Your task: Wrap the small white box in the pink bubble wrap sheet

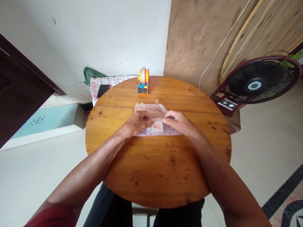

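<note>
A sheet of bubble wrap [169, 130] lies on the round wooden table in front of me. On it rests a small white packet [157, 126] with red print, its top edge level with my thumbs. My left hand [138, 122] is closed at the packet's left side, its curled fingers on the bubble wrap. At the right side my right hand [179, 122] pinches the wrap with thumb and forefinger, the thumb tip close to the packet's corner. A brownish layer [151, 111] of wrapping shows beyond the packet, with a small tab [156, 101] sticking out at its far edge.
An orange and blue tape dispenser [143, 81] stands near the far edge of the table [161, 170]. A dark phone-like object [103, 90] lies on a printed white sack [118, 80] behind the table. A large fan [254, 84] stands at the right.
</note>
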{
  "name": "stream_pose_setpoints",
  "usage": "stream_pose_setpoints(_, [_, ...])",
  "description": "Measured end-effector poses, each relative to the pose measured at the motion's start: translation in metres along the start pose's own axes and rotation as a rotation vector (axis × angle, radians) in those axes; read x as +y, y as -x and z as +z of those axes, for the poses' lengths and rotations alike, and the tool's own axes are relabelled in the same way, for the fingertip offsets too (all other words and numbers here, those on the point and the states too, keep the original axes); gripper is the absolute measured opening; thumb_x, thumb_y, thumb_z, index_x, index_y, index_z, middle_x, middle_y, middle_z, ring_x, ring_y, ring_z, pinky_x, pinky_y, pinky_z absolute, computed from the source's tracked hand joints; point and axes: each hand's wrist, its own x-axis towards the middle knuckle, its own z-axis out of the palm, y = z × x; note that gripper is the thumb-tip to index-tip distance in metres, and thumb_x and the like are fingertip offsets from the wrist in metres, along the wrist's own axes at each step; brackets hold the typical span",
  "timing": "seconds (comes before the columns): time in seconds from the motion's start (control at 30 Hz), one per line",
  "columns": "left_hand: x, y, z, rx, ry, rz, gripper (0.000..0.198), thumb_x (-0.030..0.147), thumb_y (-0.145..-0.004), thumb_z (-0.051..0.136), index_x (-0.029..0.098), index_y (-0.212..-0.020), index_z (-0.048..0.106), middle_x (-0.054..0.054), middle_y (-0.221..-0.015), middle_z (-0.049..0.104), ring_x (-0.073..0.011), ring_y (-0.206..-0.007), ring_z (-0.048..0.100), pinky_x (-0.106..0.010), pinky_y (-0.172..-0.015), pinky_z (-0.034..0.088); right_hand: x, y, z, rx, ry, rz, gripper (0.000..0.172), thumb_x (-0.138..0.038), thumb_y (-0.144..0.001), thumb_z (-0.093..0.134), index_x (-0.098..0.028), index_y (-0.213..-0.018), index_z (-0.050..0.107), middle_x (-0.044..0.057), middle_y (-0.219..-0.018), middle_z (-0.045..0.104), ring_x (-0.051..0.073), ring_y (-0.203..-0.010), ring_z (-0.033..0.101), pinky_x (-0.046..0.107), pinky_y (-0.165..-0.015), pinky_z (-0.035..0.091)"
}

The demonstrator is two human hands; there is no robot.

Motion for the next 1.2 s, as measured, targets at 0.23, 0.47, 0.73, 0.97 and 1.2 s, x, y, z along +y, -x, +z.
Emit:
stream_pose_setpoints(0.23, [-0.001,0.001,-0.001,-0.043,0.031,0.066,0.016,0.025,-0.073,0.063,0.015,-0.064,0.054,0.002,-0.061,0.052,-0.0081,-0.055,0.042,-0.022,-0.051,0.031,-0.006,0.003,0.000,-0.129,-0.047,-0.030,0.021,-0.038,-0.079,0.062,-0.017,-0.083,0.064,-0.002,-0.071,0.058,0.012,-0.064,0.050,0.025,-0.058,0.037])
stream_pose_setpoints(0.47, [0.000,0.003,0.000,-0.076,0.072,0.099,0.017,0.027,-0.073,0.065,0.014,-0.067,0.056,0.001,-0.065,0.055,-0.0086,-0.058,0.045,-0.021,-0.053,0.034,-0.001,0.004,-0.002,-0.216,-0.056,0.011,0.019,-0.038,-0.078,0.063,-0.019,-0.076,0.061,-0.002,-0.068,0.059,0.012,-0.060,0.051,0.025,-0.056,0.036])
stream_pose_setpoints(0.73, [-0.009,-0.001,-0.011,-0.091,0.008,0.089,0.015,0.028,-0.072,0.066,0.016,-0.077,0.058,0.002,-0.068,0.055,-0.0089,-0.058,0.046,-0.021,-0.052,0.032,0.001,0.003,-0.002,-0.178,-0.051,0.002,0.022,-0.039,-0.079,0.062,-0.019,-0.071,0.056,-0.004,-0.064,0.052,0.011,-0.057,0.046,0.025,-0.054,0.032])
stream_pose_setpoints(0.97, [-0.005,0.002,-0.011,-0.152,0.082,0.068,0.024,0.036,-0.073,0.068,0.016,-0.084,0.062,0.002,-0.071,0.056,-0.0085,-0.058,0.046,-0.021,-0.052,0.033,0.001,0.003,-0.003,-0.180,-0.070,0.017,0.020,-0.037,-0.080,0.060,-0.019,-0.073,0.056,-0.004,-0.063,0.054,0.011,-0.056,0.048,0.025,-0.053,0.032])
stream_pose_setpoints(1.2, [0.003,0.005,-0.002,-0.230,0.121,0.008,0.024,0.037,-0.072,0.071,0.016,-0.080,0.065,0.004,-0.063,0.051,-0.0071,-0.053,0.040,-0.021,-0.050,0.029,0.004,0.002,-0.002,-0.153,-0.067,-0.007,0.019,-0.036,-0.079,0.059,-0.019,-0.072,0.057,-0.004,-0.061,0.054,0.011,-0.056,0.049,0.025,-0.052,0.034])
